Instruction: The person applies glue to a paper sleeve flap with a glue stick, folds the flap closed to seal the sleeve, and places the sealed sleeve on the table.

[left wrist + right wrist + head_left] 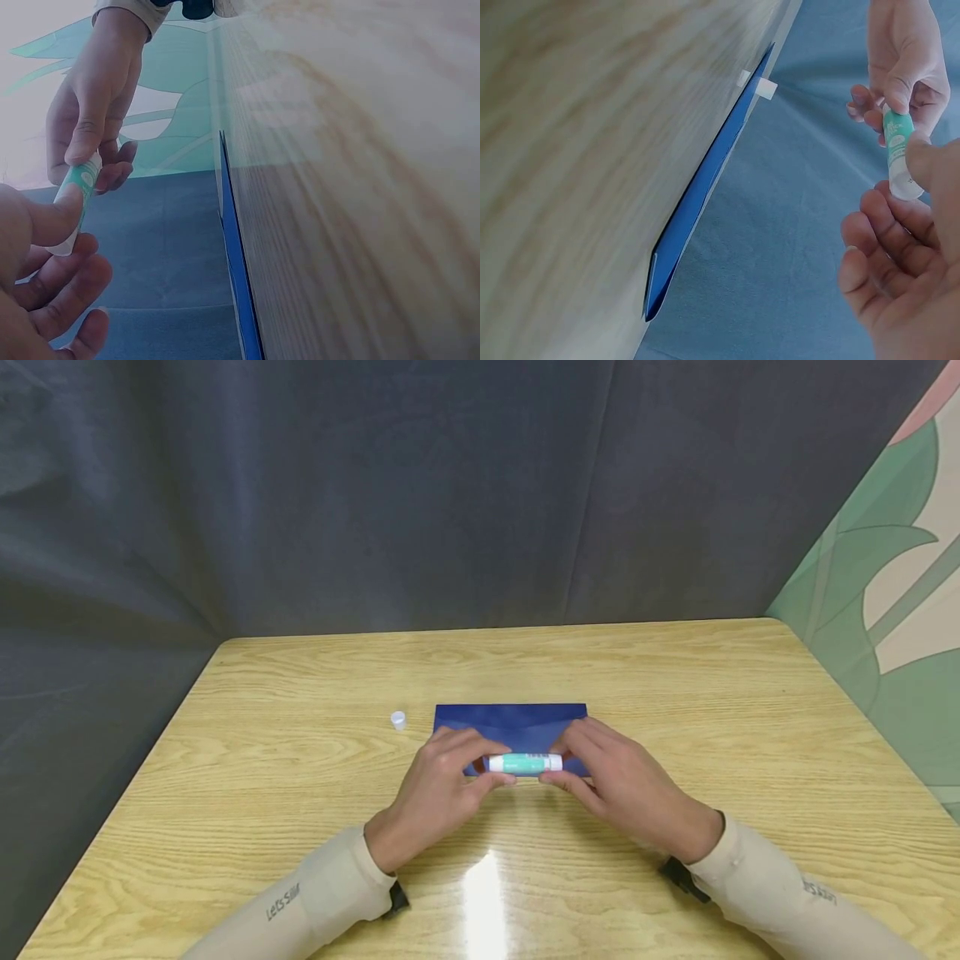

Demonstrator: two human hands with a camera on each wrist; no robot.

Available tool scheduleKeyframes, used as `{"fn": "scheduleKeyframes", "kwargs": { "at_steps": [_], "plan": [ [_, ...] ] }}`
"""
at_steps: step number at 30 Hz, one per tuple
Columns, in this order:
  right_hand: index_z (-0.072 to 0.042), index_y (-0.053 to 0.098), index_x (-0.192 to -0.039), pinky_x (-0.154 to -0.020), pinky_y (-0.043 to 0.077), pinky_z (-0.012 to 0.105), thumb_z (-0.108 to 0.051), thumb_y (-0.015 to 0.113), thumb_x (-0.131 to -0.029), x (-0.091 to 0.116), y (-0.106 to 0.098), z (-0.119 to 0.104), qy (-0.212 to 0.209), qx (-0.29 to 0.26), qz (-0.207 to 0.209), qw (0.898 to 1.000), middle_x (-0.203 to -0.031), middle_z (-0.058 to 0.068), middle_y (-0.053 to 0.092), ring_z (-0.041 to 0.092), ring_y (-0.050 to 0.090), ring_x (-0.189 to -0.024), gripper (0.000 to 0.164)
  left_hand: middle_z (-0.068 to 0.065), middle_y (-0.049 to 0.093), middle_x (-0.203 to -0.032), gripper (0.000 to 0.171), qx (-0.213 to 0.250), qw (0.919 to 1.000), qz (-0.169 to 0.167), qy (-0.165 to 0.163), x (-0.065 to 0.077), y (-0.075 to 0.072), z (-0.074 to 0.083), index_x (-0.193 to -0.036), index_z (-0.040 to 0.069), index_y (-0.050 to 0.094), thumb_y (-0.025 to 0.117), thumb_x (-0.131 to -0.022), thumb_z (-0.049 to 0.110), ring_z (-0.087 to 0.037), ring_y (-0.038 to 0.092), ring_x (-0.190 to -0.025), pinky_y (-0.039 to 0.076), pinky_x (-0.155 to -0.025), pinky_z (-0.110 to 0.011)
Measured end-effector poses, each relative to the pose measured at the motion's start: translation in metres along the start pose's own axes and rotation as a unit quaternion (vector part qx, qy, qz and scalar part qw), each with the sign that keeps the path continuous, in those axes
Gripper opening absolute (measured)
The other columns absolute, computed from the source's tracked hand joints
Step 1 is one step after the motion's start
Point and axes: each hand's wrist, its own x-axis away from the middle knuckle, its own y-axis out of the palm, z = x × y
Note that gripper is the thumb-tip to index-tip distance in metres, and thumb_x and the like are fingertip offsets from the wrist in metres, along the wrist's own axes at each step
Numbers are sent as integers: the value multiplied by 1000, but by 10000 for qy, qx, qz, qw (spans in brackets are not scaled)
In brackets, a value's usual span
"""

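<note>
Between both hands a glue stick (525, 763), white with a green label, is held lengthwise above a blue envelope (510, 717). My left hand (448, 774) pinches its left end between thumb and fingers. At the other end, my right hand (618, 774) grips it the same way. In the left wrist view the glue stick (82, 180) appears off the table, apart from the envelope (238, 277). The right wrist view also shows the glue stick (898, 150) in both hands. A small white cap (398, 720) stands on the table left of the envelope.
The wood-grain table (300, 693) has a dark blue-grey curtain (420, 502) along its back and left side. A panel with a green leaf pattern (885, 610) borders the right side. Light reflects off the table's front.
</note>
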Motion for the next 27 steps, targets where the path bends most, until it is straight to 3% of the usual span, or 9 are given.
{"fn": "scheduleKeyframes", "kwargs": {
  "at_steps": [12, 21, 27],
  "plan": [
    [-18, 62, -108, -75, 54, 27, -31, 69, -94, 0, -1, -1, -112, -31, -135, 9998, -102, -8, 64, 6, 60, -91, 21, 4, 72, -82, 26, 4, 10000, -61, 33, 0, 0, 0, -96, 11, 77, 87, -74, 19, -8, 60, -68, 46, -71, -23],
    [-21, 67, -120, -77, 53, 26, -31, 67, -96, -2, 0, -1, -666, -75, -95, 9977, -108, -10, 67, 5, 61, -94, 27, 5, 72, -81, 26, -41, 9996, -114, 241, 1, 1, 0, -98, 12, 77, 86, -76, 21, -6, 60, -69, 46, -73, -23],
    [-22, 66, -124, -82, 54, 27, -25, 73, -91, -2, -2, -3, -884, -111, -151, 9959, -112, -10, 68, 7, 63, -99, 34, 5, 72, -81, 24, -87, 9993, -102, 361, 0, 2, 2, -98, 12, 77, 84, -78, 23, -8, 62, -70, 47, -75, -24]
  ]
}}
